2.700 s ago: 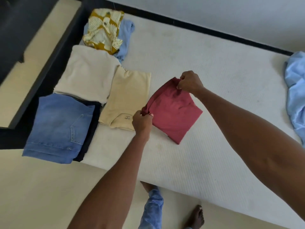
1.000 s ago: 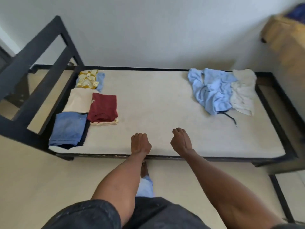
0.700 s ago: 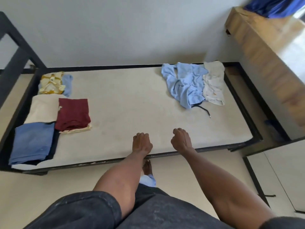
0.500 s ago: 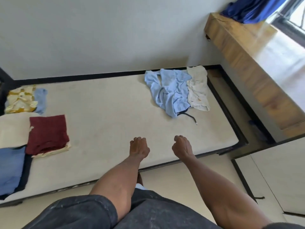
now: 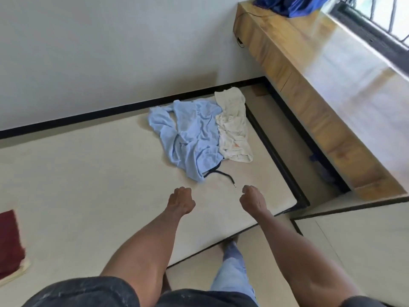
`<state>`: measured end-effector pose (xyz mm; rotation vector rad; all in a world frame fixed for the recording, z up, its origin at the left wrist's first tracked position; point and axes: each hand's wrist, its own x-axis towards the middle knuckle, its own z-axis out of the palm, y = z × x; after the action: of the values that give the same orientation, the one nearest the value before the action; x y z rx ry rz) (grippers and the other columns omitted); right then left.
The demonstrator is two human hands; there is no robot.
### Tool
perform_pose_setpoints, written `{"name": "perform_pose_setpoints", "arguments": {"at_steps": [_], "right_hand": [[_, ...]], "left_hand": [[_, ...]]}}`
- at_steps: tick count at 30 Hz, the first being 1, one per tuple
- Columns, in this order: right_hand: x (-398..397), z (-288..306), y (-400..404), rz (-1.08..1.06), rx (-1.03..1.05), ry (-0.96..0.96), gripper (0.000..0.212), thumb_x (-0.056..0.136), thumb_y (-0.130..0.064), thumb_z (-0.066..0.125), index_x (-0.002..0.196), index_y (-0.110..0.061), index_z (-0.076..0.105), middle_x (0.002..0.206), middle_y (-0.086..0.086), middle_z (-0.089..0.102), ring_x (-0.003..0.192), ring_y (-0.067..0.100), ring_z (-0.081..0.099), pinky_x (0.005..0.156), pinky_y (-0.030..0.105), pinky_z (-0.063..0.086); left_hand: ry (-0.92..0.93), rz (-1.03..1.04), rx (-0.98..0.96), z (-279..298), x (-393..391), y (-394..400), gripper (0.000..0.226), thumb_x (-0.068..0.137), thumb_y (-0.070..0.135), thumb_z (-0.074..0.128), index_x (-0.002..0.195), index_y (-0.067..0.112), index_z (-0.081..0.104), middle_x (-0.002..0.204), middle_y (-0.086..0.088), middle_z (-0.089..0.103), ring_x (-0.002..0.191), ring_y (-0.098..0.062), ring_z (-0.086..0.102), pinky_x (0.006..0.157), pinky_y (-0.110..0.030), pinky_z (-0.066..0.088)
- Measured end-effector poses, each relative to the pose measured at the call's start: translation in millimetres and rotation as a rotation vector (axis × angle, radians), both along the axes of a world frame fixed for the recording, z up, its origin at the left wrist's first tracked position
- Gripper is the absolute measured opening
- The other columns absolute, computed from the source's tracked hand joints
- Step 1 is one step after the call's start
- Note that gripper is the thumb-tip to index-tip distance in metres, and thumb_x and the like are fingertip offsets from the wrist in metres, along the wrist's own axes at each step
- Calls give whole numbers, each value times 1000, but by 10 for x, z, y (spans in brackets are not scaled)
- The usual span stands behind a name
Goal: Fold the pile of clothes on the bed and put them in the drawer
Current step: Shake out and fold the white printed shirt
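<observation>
Fabric still unfolded lay toward the far right corner of the bed (image 5: 110,173): a crumpled light blue garment (image 5: 190,138) with a dark drawstring (image 5: 221,173) trailing out of its near edge, and just beside it, touching along its right side, a rumpled white garment (image 5: 234,127) close to the bed's right edge. Both hands hovered above the mattress near the front edge, fingers curled into loose fists and holding nothing. The left hand (image 5: 182,201) sat almost straight in front of the blue garment's near hem; the right hand (image 5: 252,199) sat just short of the drawstring's tip, and was the nearer of the two to the white piece. The blue garment's long axis ran from the far edge toward the person, so its near hem was the closest part to either hand. A reach forward and slightly right looked like the likely next move. At the left edge of the bed, a folded maroon garment (image 5: 10,242) rested on a cream one (image 5: 16,274). No drawer could be made out with certainty.
</observation>
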<state>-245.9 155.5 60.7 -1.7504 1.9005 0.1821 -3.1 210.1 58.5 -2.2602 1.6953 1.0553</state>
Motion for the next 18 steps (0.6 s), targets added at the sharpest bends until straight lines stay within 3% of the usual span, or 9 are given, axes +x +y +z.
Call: {"name": "perform_pose_setpoints", "arguments": {"at_steps": [4,11,13,15,18], "right_hand": [[-346,-292,-976,83,105,-20,35,78,0,46,110,-1,62,113,17,64,100,35,61,80,36,51],[-875,-1057,-2430,193,401,-11,30,84,-6,42,108,-5,60,113,14,63,100,32,61,74,29,44],[-977,-1301,-2684,163,422,2,29,86,-6,41,108,-4,60,114,15,63,101,33,61,76,30,45],[-1024,-1514,-2837,159,412,1,31,87,-4,40,111,-3,61,119,16,60,106,33,59,81,31,47],[-1024,-1886,-2971,204,452,16,46,90,-7,40,133,-14,55,137,17,38,126,34,42,101,38,42]], "left_hand": [[31,143,26,-62,-380,-798,49,89,12,50,138,12,50,141,-10,48,130,-29,47,103,-38,43],[96,331,49,-394,-1035,-2089,35,85,5,53,119,10,62,122,-6,60,114,-28,58,85,-32,48],[105,357,42,-512,-1163,-2349,26,83,4,52,105,16,59,111,-2,57,109,-26,58,82,-31,45],[102,343,24,-603,-1264,-2543,22,85,4,52,96,22,45,104,-2,48,104,-25,57,80,-32,43],[80,310,30,-819,-1356,-2801,20,89,7,56,99,20,44,121,-10,55,111,-28,55,87,-36,45]]}}
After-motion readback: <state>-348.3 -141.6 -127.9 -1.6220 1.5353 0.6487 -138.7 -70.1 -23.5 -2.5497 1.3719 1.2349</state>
